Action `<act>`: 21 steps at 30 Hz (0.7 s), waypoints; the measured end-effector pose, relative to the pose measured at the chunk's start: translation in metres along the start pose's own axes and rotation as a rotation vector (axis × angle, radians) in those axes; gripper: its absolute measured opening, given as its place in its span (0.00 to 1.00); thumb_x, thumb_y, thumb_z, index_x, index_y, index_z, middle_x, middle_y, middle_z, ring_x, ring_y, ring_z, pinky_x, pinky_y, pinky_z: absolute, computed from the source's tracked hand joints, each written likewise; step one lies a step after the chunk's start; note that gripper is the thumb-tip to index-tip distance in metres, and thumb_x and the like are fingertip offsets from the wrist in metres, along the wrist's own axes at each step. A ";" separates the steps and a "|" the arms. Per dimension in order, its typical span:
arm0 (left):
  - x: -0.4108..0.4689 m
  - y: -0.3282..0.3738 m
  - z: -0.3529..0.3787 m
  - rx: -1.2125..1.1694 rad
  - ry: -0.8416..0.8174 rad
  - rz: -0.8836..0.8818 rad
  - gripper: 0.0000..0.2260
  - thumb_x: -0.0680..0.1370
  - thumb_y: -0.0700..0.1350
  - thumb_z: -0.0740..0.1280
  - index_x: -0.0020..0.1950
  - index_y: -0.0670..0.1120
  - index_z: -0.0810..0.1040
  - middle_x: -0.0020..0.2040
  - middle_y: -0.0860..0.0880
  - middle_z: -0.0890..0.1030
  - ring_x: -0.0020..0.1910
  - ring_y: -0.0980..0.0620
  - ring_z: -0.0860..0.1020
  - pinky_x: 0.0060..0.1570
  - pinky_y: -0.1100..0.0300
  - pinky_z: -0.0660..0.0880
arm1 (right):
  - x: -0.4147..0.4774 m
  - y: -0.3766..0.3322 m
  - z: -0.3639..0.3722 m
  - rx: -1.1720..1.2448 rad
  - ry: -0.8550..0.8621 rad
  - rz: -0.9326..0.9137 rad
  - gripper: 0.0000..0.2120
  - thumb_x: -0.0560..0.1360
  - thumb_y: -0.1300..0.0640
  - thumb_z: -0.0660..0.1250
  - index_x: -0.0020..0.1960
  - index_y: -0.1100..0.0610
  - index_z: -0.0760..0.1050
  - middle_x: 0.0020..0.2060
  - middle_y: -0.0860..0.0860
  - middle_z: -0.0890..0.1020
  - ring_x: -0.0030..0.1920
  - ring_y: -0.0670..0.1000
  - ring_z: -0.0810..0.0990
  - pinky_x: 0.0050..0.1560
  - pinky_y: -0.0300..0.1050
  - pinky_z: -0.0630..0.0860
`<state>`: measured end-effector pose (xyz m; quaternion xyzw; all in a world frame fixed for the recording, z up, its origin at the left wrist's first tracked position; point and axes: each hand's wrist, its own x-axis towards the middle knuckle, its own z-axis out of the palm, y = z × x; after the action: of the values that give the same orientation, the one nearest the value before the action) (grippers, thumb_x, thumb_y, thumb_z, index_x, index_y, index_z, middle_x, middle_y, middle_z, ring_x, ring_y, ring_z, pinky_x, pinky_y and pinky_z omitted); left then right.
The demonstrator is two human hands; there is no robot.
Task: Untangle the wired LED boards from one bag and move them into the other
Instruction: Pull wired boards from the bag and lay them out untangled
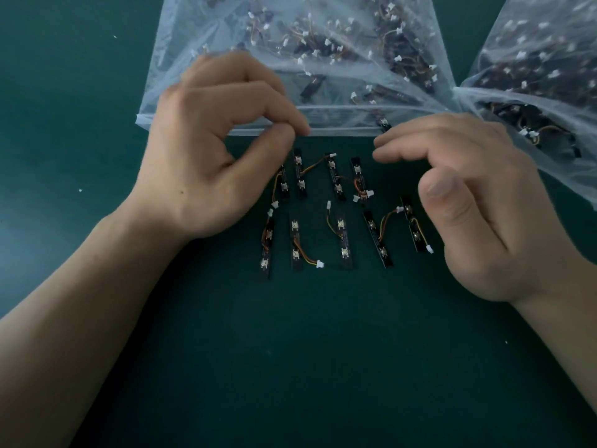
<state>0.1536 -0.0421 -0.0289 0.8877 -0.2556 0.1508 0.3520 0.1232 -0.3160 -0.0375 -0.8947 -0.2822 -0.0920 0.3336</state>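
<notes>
Green surface [97, 140] carries nine black LED boards [343, 240] with short wires, laid in two rows between the hands, outside the clear left bag [181, 76] and right bag [549, 37]. The left hand [206, 156] has thumb and forefinger together at the left bag's edge; what they pinch, I cannot tell. The right hand [478, 202] hovers with fingers [420, 140] loosely curled, holding nothing. The print on the boards is too small to read.

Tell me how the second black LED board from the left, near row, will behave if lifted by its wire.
The thin black LED board looks small and flat: probably light and stiff. Its orange-yellow wire curves loosely, so the board would likely dangle and swing. The white plug on the wire's end might snag neighbours.
</notes>
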 end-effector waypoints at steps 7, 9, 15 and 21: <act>0.000 0.000 0.004 0.057 -0.009 -0.128 0.09 0.78 0.38 0.67 0.48 0.45 0.87 0.39 0.56 0.80 0.39 0.61 0.76 0.43 0.62 0.73 | 0.000 0.002 0.002 -0.003 0.121 0.019 0.24 0.86 0.50 0.51 0.52 0.61 0.83 0.51 0.47 0.83 0.57 0.53 0.81 0.61 0.63 0.71; 0.000 -0.002 0.006 0.070 -0.053 -0.150 0.09 0.77 0.41 0.67 0.50 0.47 0.87 0.41 0.55 0.81 0.40 0.56 0.78 0.44 0.57 0.75 | -0.001 0.004 0.001 0.008 0.146 0.033 0.23 0.86 0.52 0.51 0.52 0.60 0.83 0.49 0.48 0.83 0.55 0.53 0.81 0.60 0.61 0.72; 0.000 -0.002 0.006 0.079 -0.090 -0.166 0.07 0.77 0.44 0.70 0.51 0.49 0.88 0.43 0.56 0.80 0.43 0.59 0.78 0.44 0.61 0.74 | 0.000 0.006 0.003 0.022 0.157 0.034 0.22 0.87 0.55 0.52 0.52 0.61 0.83 0.48 0.50 0.84 0.53 0.50 0.80 0.59 0.56 0.72; 0.001 -0.001 0.007 0.067 -0.094 -0.193 0.05 0.78 0.48 0.72 0.49 0.50 0.87 0.43 0.56 0.81 0.43 0.58 0.78 0.46 0.66 0.71 | -0.001 0.005 0.002 0.011 0.148 0.037 0.22 0.86 0.52 0.51 0.55 0.60 0.83 0.50 0.50 0.84 0.57 0.52 0.80 0.61 0.61 0.71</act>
<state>0.1556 -0.0466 -0.0338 0.9255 -0.1800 0.0827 0.3227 0.1254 -0.3183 -0.0420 -0.8887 -0.2407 -0.1503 0.3600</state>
